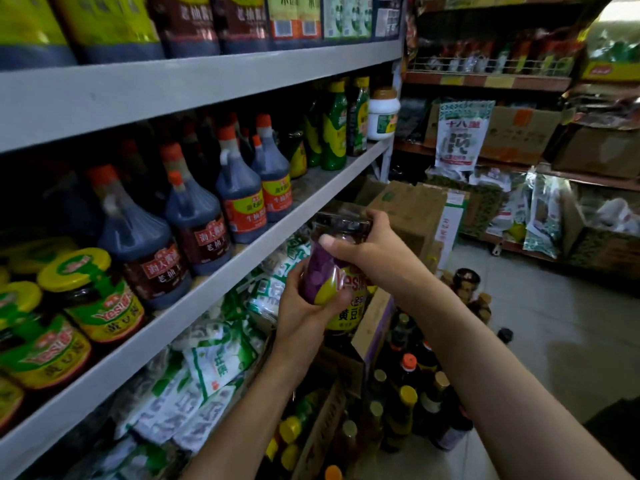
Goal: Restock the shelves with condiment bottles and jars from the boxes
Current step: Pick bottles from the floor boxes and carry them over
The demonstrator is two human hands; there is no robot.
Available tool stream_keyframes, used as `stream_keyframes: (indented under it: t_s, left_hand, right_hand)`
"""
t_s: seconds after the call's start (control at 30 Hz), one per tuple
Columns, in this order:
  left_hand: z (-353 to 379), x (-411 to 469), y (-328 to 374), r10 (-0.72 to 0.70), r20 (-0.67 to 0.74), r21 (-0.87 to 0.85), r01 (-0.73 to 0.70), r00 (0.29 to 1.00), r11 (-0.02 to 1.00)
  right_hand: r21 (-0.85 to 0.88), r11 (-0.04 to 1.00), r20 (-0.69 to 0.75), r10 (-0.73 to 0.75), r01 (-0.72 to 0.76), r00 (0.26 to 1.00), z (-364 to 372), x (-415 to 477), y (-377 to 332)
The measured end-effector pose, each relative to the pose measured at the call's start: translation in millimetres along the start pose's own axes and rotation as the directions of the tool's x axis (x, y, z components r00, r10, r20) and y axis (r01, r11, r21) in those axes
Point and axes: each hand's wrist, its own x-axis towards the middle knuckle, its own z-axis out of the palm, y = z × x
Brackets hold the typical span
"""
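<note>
Jar (348, 284) is just below frame centre, held in mid-air, tilted w/ its top toward 12 o'clock. Dark contents, yellow-green label w/ red "Yes!" lettering, crinkled clear wrap over the lid, purple sheen on its left side. Left hand (304, 306) at 7 o'clock of it, fingers curled round the lower body. Right hand (363, 247) at 1 o'clock, thumb & fingers clamped round shoulder & lid. Shelf edge (207, 289) runs 8 to 1 o'clock, just left of the jar. Matching jars (93, 289) at 9, soy jugs (194, 220) at 10, bare board strip (311, 181) near 12. Box (374, 320) w/ bottles (408, 393) at 6. Floor (554, 323) open toward 3-4.
</note>
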Motion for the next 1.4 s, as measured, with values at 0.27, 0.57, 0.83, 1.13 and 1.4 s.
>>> stream_keyframes:
  t_s: [0.27,0.57,0.83,1.13,1.4]
  left_hand:
    - [1,41,-18,0.053,-0.066,0.025,-0.051,0.996,0.998]
    - [-15,123,12,0.109,0.156,0.431,-0.167,0.982,0.887]
    - [-82,155,-9,0.117,0.457,0.802,-0.352,0.882,-0.482]
    - [-98,164,-25,0.069,0.520,0.685,-0.368,0.851,-0.629]
    - [-97,163,-27,0.074,0.522,0.667,-0.352,0.850,-0.657]
  right_hand:
    - [0.072,0.996,-0.030,-0.057,0.059,0.998,16,50,9]
    - [0.150,0.969,-0.224,-0.158,0.194,0.962,-14,129,15]
    - [0.014,0.891,-0.136,-0.448,0.454,0.884,-19,249,-8]
    - [0.002,0.857,-0.175,-0.507,0.516,0.844,34,349,-9]
    - [-0.013,0.859,-0.093,-0.510,0.511,0.855,58,371,-10]
